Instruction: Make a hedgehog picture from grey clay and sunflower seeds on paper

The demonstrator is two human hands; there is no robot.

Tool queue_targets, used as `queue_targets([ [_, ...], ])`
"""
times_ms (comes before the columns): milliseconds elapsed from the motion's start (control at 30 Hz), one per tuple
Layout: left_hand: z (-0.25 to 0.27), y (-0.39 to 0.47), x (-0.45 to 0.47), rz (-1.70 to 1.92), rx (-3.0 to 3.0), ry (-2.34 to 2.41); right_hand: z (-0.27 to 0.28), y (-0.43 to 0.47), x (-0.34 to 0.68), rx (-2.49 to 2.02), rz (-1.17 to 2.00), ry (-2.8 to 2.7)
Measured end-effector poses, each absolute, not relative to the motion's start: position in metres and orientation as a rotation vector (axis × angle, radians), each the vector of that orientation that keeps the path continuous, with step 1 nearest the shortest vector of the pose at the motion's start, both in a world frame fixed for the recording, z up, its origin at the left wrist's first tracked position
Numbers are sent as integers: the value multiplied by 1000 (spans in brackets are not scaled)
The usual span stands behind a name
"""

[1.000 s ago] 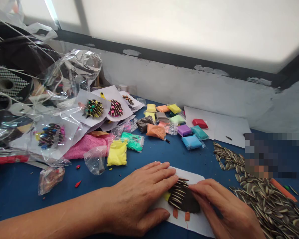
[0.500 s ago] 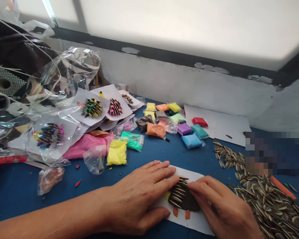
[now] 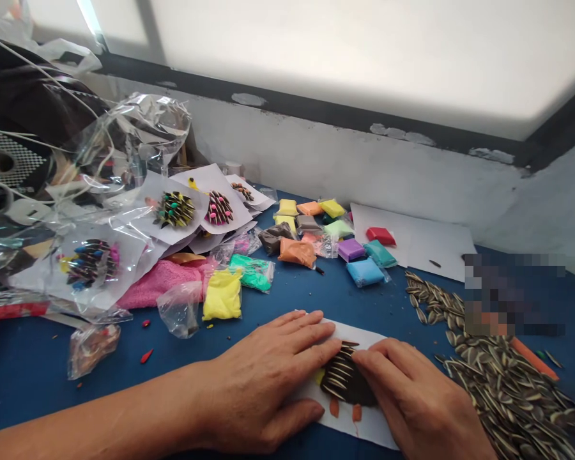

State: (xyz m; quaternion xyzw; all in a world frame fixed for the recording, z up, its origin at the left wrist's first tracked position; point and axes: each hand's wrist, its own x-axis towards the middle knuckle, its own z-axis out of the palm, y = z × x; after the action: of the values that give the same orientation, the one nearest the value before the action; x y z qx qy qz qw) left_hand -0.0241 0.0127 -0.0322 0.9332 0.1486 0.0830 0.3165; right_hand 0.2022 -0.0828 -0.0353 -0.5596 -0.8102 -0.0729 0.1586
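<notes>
A white paper sheet (image 3: pixel 371 434) lies on the blue table, bearing a dark brown clay body (image 3: pixel 359 391) with a yellow part at its left and two orange-brown feet (image 3: pixel 357 413) below. Several striped sunflower seeds (image 3: pixel 338 370) stick out of the clay in rows. My left hand (image 3: pixel 273 377) lies flat across the paper's left side, fingers stretched, its index fingertip beside the seeds. My right hand (image 3: pixel 416 396) is pinched at the clay's upper right, fingertips against the body. Whatever sits between them is hidden.
Loose sunflower seeds (image 3: pixel 512 390) are heaped at the right. Coloured clay packets (image 3: pixel 367 272) lie behind the paper. Further left are finished seed pictures (image 3: pixel 175 209), a pink cloth (image 3: pixel 160 284) and clear plastic bags (image 3: pixel 179 310). A wall (image 3: pixel 316 156) bounds the back.
The view has shifted slightly, so everything sits a little further left. Both hands keep nearly the same place on the paper; my right fingers remain pinched at the clay.
</notes>
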Motion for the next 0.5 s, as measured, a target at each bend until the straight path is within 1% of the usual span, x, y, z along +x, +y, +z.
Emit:
queue_targets([
  [133,-32,13,-23,256,2433,382,-30,-84,206,-1626,-223,-2235],
  [200,-31,13,-23,243,2437,387,-28,-82,219,-1722,-276,-2182],
  [267,-29,14,-23,208,2455,397,-28,-78,238,-1869,-476,-2048],
  [333,-28,14,-23,181,2466,400,-29,-73,259,-1971,-557,-1951],
  [500,-27,14,-24,207,2453,389,-36,-63,290,-2063,-555,-1908],
])
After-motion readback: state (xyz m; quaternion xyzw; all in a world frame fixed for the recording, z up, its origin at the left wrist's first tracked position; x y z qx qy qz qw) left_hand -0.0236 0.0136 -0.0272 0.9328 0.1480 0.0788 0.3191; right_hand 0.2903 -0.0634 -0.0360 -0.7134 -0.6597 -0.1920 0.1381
